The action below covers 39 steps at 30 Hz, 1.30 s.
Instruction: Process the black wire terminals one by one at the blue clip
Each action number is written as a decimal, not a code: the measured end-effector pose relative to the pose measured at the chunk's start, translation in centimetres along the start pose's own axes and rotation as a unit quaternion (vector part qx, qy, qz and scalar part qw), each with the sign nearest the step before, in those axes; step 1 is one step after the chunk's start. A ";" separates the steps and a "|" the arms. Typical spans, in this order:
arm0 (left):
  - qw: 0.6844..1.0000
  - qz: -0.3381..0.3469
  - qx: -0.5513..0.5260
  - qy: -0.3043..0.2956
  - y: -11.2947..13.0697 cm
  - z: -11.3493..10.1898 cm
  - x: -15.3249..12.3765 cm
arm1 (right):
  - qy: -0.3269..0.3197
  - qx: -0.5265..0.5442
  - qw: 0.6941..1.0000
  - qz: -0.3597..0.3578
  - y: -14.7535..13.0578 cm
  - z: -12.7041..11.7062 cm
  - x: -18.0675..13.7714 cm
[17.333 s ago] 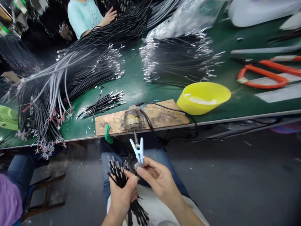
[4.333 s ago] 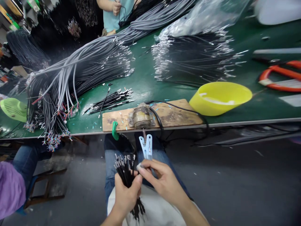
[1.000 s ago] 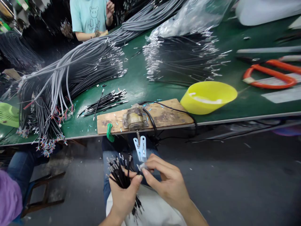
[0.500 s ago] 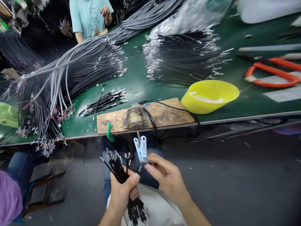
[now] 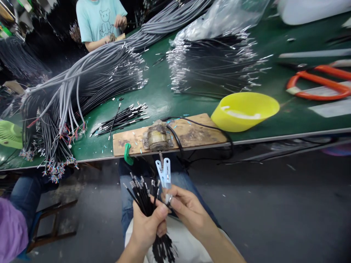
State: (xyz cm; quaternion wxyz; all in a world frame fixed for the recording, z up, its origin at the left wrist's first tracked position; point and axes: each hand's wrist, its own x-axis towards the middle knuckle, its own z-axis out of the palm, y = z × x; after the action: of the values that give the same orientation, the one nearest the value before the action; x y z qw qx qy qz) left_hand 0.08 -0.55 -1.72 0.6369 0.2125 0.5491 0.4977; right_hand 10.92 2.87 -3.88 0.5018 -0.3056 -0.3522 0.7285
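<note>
My left hand (image 5: 149, 224) is closed around a bundle of short black cables (image 5: 144, 193) with silvery stripped ends, held upright over my lap. Close beside it, my right hand (image 5: 189, 212) pinches the end of one black cable (image 5: 169, 202) between thumb and fingers; part of it is hidden by the fingertips. Just above those fingertips, a light-blue clothespin (image 5: 163, 171) hangs from the shaft of a small motor (image 5: 157, 136). The fingers overlap the clothespin's lower end, and I cannot tell whether they touch it.
The motor sits on a wooden board (image 5: 197, 128), with a green clamp (image 5: 127, 153) at the table edge. Small black cables (image 5: 120, 118), grey cables (image 5: 68, 76), a black cable stack (image 5: 214, 65), a yellow container (image 5: 244, 111) and orange-handled scissors (image 5: 318, 86) lie around. A co-worker (image 5: 101, 22) sits opposite.
My right hand has moved slightly left and down, closer to the left hand. The left hand and its cable bundle have shifted a little right. The co-worker's arms have moved.
</note>
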 end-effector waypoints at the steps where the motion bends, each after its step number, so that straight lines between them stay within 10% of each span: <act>1: 1.000 0.003 0.002 0.000 0.0 0.0 0.0 | 0.003 0.039 0.999 0.030 0.1 0.1 0.0; 8: 0.998 0.032 0.045 0.019 0.6 0.4 -0.1 | 0.003 0.174 0.974 0.148 -0.6 1.0 0.0; 18: 1.000 0.003 -0.010 0.002 -0.4 -0.6 -0.4 | 0.108 -0.069 0.991 0.026 0.8 -0.8 0.0; 26: 1.000 -0.007 -0.013 0.021 0.5 -0.1 -0.2 | 0.035 -0.131 0.987 -0.090 -0.8 0.4 -0.2; 39: 0.999 -0.032 -0.033 0.005 0.6 0.3 -0.1 | 0.095 0.157 0.981 0.069 0.4 2.0 -0.2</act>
State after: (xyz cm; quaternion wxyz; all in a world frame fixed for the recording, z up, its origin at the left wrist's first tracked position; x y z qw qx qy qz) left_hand 0.14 -0.30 -1.06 0.6560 0.1711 0.5421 0.4964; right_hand 9.18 2.21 -3.03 0.5237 -0.3142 -0.1622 0.7750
